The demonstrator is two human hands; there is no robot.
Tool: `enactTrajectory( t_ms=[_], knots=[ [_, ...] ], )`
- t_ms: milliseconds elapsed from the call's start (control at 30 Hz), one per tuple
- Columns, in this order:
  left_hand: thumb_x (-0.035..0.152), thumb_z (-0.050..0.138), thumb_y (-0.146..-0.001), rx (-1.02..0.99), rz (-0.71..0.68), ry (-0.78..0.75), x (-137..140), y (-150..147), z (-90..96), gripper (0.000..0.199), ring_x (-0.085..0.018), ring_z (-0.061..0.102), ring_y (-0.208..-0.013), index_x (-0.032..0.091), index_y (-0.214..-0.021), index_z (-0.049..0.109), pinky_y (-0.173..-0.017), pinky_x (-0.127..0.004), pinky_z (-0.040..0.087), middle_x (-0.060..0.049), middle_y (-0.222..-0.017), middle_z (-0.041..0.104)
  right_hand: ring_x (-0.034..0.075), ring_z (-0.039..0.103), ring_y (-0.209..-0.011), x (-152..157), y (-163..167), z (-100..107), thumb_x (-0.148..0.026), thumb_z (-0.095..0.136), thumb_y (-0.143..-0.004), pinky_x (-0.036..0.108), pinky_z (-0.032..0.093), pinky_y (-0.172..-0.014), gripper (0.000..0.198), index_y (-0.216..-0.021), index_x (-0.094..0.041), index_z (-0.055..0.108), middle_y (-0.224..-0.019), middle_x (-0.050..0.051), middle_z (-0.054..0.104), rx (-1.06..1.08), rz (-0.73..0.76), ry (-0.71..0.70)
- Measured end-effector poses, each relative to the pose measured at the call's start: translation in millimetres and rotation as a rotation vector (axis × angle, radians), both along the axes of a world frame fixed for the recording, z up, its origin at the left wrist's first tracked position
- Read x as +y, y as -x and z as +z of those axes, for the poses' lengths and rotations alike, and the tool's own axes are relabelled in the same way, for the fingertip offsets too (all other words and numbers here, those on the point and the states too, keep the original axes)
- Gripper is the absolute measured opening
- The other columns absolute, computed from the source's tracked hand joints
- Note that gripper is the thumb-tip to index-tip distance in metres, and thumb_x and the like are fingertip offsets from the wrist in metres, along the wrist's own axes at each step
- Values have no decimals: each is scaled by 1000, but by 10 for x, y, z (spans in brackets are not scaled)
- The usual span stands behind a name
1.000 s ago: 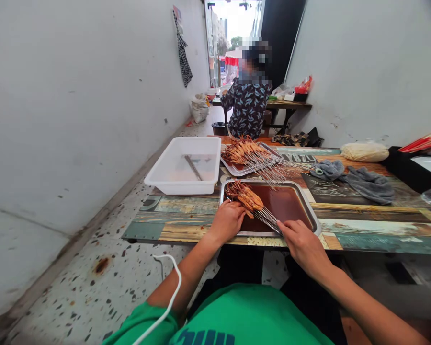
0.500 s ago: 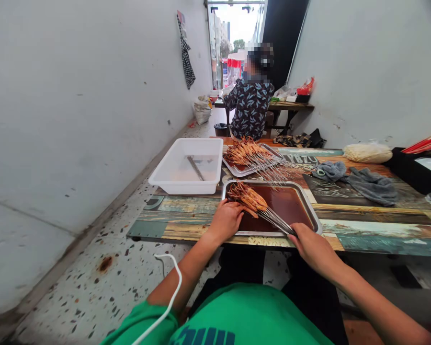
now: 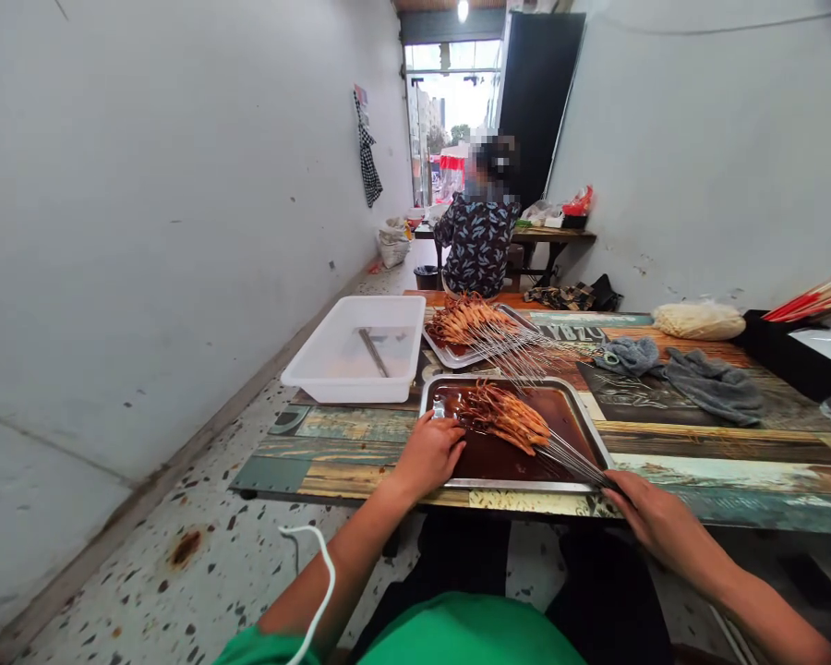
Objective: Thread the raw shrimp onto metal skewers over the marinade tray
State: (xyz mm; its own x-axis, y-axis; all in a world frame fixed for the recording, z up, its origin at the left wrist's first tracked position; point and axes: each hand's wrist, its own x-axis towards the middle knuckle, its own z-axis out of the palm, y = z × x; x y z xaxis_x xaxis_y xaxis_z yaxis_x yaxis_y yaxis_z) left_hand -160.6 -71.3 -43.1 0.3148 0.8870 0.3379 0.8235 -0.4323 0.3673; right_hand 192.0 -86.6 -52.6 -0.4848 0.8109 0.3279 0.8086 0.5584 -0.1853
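Observation:
My right hand [image 3: 655, 513] is closed round the bare ends of a bundle of metal skewers [image 3: 509, 420]. Orange-brown food with stringy ends, which looks like squid, is threaded on them. The food end lies in dark red-brown sauce in a shallow metal tray [image 3: 519, 484], and the shafts cross its right rim. Over the tray's left rim, my left hand [image 3: 429, 455] has its fingers bent and apart, left of the food, with no skewer in it. Behind stands a second metal tray [image 3: 450, 356] with a heap of similar skewers [image 3: 481, 323], their shafts pointing right.
A white plastic tub [image 3: 350, 383] holding a metal strip [image 3: 374, 353] stands at the left. Grey cloths [image 3: 713, 383], a bagged pale bundle [image 3: 699, 320] and a black box [image 3: 789, 346] lie at the right. A person [image 3: 481, 240] sits beyond the table, facing away.
My right hand has drawn the skewers to the right, and the food has shifted right across the tray. My left hand no longer touches the food. The view has tilted up.

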Motion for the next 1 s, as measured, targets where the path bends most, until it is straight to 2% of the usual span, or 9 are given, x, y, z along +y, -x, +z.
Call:
enactTrajectory(
  t_ms=[167, 300, 400, 500, 600, 667, 733, 833, 1000],
  knots=[
    [24, 51, -82, -71, -103, 93, 75, -14, 171, 23, -19, 60, -99, 18, -97, 67, -98, -39, 37, -7, -100, 68, 22, 66, -84, 128, -202, 90, -34, 42, -86, 35, 53, -72, 29, -103, -18, 59, -97, 10, 68, -49, 14, 56],
    [27, 54, -79, -322, -48, 196, 244, -6, 389, 26, -19, 60, -100, 18, -100, 66, -92, -34, 44, -7, -105, 67, 23, 66, -82, 213, -276, 119, -37, 44, -85, 35, 53, -71, 30, -103, -20, 60, -95, 9, 69, -64, 26, 86],
    [28, 59, -76, -637, -38, 399, 419, -6, 525, 30, -18, 62, -95, 16, -103, 65, -87, -33, 47, -8, -105, 67, 21, 67, -77, 245, -260, 199, -39, 46, -83, 32, 51, -65, 28, -100, -22, 61, -90, 6, 70, -107, 32, 128],
    [28, 64, -73, -934, -33, 616, 593, -30, 613, 36, -18, 64, -92, 12, -106, 62, -85, -33, 49, -10, -102, 68, 20, 66, -74, 296, -248, 392, -43, 48, -82, 29, 50, -62, 32, -103, -23, 62, -87, 5, 70, -146, 39, 214],
    [26, 67, -71, -1072, -33, 777, 722, -64, 662, 39, -18, 64, -91, 11, -106, 60, -86, -33, 48, -12, -101, 67, 17, 65, -73, 447, -362, 597, -41, 45, -84, 27, 48, -64, 34, -106, -23, 63, -87, 5, 70, -112, 13, 324],
    [24, 67, -72, -1096, -62, 856, 776, -75, 683, 35, -18, 64, -92, 11, -104, 61, -85, -33, 48, -13, -100, 67, 17, 64, -70, 605, -549, 670, -40, 48, -81, 26, 47, -63, 31, -98, -22, 67, -84, 4, 70, -83, -82, 370],
    [22, 66, -73, -1153, -108, 953, 815, -74, 701, 32, -18, 64, -91, 11, -103, 62, -84, -32, 49, -12, -98, 67, 16, 62, -63, 778, -797, 682, -37, 51, -77, 25, 45, -58, 28, -91, -20, 70, -75, 3, 70, -109, -274, 404],
    [17, 63, -75, -1255, -123, 1091, 868, -66, 722, 27, -17, 65, -88, 13, -102, 63, -80, -31, 51, -11, -98, 67, 17, 61, -64, 1020, -1164, 643, -30, 51, -75, 25, 42, -58, 24, -83, -19, 71, -74, 4, 69, -140, -568, 340],
    [7, 56, -77, -1309, 32, 1043, 987, -80, 717, 25, -14, 66, -78, 13, -100, 63, -69, -25, 54, -10, -91, 69, 21, 61, -74, 1266, -1534, 601, -21, 50, -73, 29, 39, -62, 25, -84, -14, 72, -84, 13, 69, -182, -855, 267]
  ],
)
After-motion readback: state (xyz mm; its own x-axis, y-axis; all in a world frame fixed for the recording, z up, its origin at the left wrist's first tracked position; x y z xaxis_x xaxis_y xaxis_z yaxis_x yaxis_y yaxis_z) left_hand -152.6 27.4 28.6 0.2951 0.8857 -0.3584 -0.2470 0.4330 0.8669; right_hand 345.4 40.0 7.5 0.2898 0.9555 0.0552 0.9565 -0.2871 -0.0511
